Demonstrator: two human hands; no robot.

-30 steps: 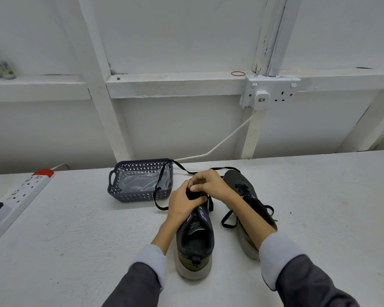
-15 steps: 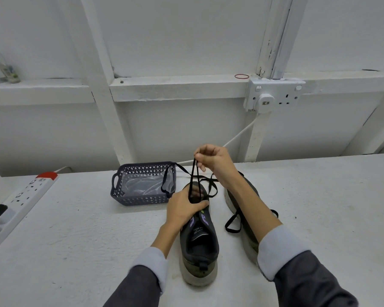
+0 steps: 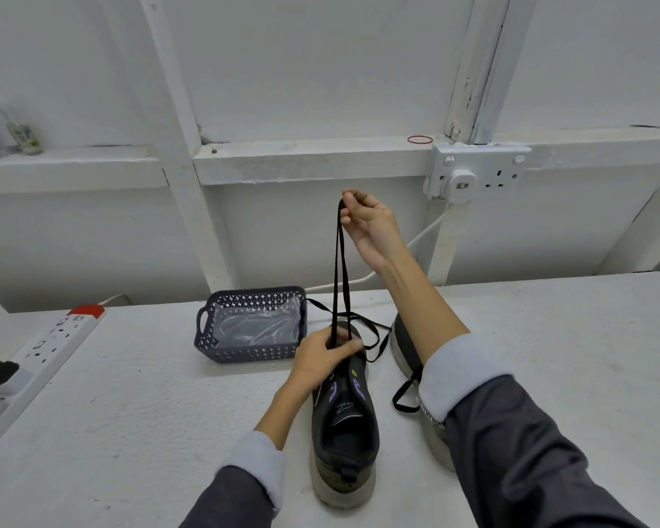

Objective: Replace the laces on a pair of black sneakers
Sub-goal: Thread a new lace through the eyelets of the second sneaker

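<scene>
1. Right hand (image 3: 370, 222), above frame centre, pinches the black lace (image 3: 338, 268) doubled and taut.
2. Left hand (image 3: 321, 358) grips the toe end of the black sneaker (image 3: 345, 424), lower centre, where the lace emerges.
3. Second sneaker (image 3: 406, 348) lies behind the right forearm.

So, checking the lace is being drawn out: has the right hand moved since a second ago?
Yes. The right hand rose from basket height to near socket level.

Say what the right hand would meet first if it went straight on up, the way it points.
Likely the white wall ledge above the right hand, which pinches the black lace; depth is unclear.
</scene>
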